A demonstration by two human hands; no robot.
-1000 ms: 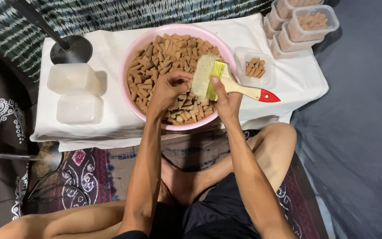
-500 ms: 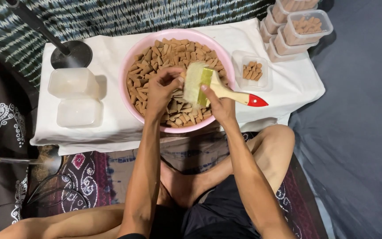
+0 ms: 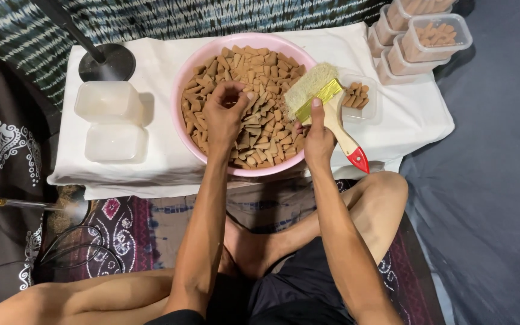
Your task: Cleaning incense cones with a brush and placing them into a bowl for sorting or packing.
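A pink basin (image 3: 183, 84) full of small brown cone-shaped pieces (image 3: 272, 66) sits on a white cloth. Over the cones hovers my left hand (image 3: 227, 114), fingertips pinched together on what looks like one cone. My right hand (image 3: 319, 135) grips a wide paintbrush (image 3: 326, 102) with pale bristles, a brass band and a wooden handle tipped red. The bristles point up-left over the basin's right rim. A small clear tray (image 3: 371, 107) holding a few cones lies just right of the brush.
Two empty clear plastic boxes (image 3: 109, 102) stand left of the basin. Several stacked clear boxes of cones (image 3: 434, 36) fill the back right corner. A black round stand base (image 3: 107, 61) sits at the back left. My crossed legs are below the low table (image 3: 413, 123).
The brush has swung away from my left hand to the right, its handle now pointing down-right. My left hand has stayed over the cones.
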